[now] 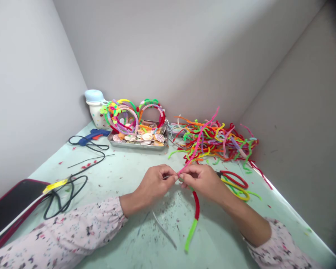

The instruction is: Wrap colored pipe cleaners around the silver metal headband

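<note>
My left hand (159, 185) and my right hand (200, 179) meet at their fingertips above the middle of the table, both pinched on a thin headband. Its bare grey end (164, 229) hangs below my left hand. The other end (196, 205), wrapped in red and light green fuzzy pipe cleaner, curves down below my right hand. A long pink pipe cleaner (199, 138) rises from between the fingertips and slants up to the right. Fingers hide the spot where the pink piece meets the headband.
A metal tray (140, 147) of shells holds several decorated headbands (152, 104). Loose pipe cleaners (212, 142) are heaped at the back right. Scissors (235, 183) lie beside my right wrist. At left are a blue glue gun (91, 137), black cord (86, 172), cup (96, 110) and dark tablet-like object (14, 198).
</note>
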Available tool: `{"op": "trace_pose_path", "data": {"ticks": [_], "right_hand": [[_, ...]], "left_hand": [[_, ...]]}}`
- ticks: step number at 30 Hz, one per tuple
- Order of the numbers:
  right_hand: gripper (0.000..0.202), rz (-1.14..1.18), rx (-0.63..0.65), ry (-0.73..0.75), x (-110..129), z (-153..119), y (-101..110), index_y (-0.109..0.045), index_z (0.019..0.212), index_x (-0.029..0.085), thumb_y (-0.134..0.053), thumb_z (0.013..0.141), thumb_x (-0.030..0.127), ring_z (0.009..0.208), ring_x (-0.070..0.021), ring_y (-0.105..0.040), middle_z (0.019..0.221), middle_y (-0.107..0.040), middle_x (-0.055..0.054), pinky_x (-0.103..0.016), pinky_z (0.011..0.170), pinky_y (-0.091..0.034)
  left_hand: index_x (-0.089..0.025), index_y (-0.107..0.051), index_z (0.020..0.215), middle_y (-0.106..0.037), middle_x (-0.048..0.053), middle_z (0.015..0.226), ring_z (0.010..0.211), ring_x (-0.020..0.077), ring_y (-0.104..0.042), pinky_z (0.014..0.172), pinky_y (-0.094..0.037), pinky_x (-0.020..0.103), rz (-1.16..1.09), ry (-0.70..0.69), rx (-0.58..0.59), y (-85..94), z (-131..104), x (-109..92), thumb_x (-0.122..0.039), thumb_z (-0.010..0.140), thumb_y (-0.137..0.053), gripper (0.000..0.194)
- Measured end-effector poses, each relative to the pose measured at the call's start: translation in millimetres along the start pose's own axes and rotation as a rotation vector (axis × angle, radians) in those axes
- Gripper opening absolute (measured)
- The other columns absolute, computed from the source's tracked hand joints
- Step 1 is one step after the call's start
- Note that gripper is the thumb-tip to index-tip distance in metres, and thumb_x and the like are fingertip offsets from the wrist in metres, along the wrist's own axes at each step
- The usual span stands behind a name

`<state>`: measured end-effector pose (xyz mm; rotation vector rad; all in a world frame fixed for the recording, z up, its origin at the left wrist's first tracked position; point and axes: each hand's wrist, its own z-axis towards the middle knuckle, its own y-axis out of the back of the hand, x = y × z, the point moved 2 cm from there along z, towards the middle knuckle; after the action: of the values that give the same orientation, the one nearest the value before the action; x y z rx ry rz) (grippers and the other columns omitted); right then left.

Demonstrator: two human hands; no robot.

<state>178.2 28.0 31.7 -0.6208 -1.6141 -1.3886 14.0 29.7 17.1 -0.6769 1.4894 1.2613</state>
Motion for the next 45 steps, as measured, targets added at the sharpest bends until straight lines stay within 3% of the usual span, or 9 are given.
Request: {"op": "trace_pose_path", "data": {"ticks": [11,23,33,45], "right_hand": [[0.016,0.176,0.143,-0.050,-3.8,2.6,5.1,-0.066,0.072,0.017,-0.057,0.078,0.028,0.054,-0.0153,-0.066,0.059,-0.067,0.000,-0.023,0.051,-0.049],[0.012,0.183,0.226,-0.084,-5.1,1.8,10.3,-0.065,0.077,0.017,-0.057,0.080,0.025,0.055,-0.0126,-0.064,0.058,-0.068,0.001,-0.020,0.051,-0.045],[0.013,0.276,0.363,-0.183,-4.3,1.1,16.3,-0.061,0.081,0.014,-0.061,0.078,0.027,0.058,-0.0140,-0.067,0.062,-0.067,0.000,-0.022,0.054,-0.051],[0.014,0.272,0.357,-0.206,-7.6,-0.2,16.4,-0.060,0.080,0.015,-0.061,0.077,0.028,0.060,-0.0146,-0.067,0.064,-0.064,0.002,-0.023,0.054,-0.051]], "left_hand": [[-0.014,-0.067,0.074,-0.061,0.000,0.064,0.057,0.0108,-0.049,0.053,-0.036,0.020,-0.008,0.013,0.026,-1.8,-1.2,-3.0,-0.024,0.076,-0.054,0.016],[-0.013,-0.067,0.075,-0.061,0.000,0.065,0.059,0.0105,-0.050,0.055,-0.035,0.020,0.031,-0.004,0.070,-2.8,-1.9,-5.1,-0.022,0.077,-0.054,0.016],[-0.014,-0.068,0.077,-0.062,0.001,0.071,0.066,0.0123,-0.053,0.061,-0.037,0.021,0.073,-0.064,0.141,-4.0,-2.5,-6.3,-0.022,0.076,-0.053,0.016],[-0.011,-0.066,0.078,-0.059,0.000,0.066,0.063,0.0112,-0.047,0.060,-0.034,0.022,-0.091,0.072,0.215,-7.1,-1.4,-5.9,-0.025,0.075,-0.056,0.017]]}}
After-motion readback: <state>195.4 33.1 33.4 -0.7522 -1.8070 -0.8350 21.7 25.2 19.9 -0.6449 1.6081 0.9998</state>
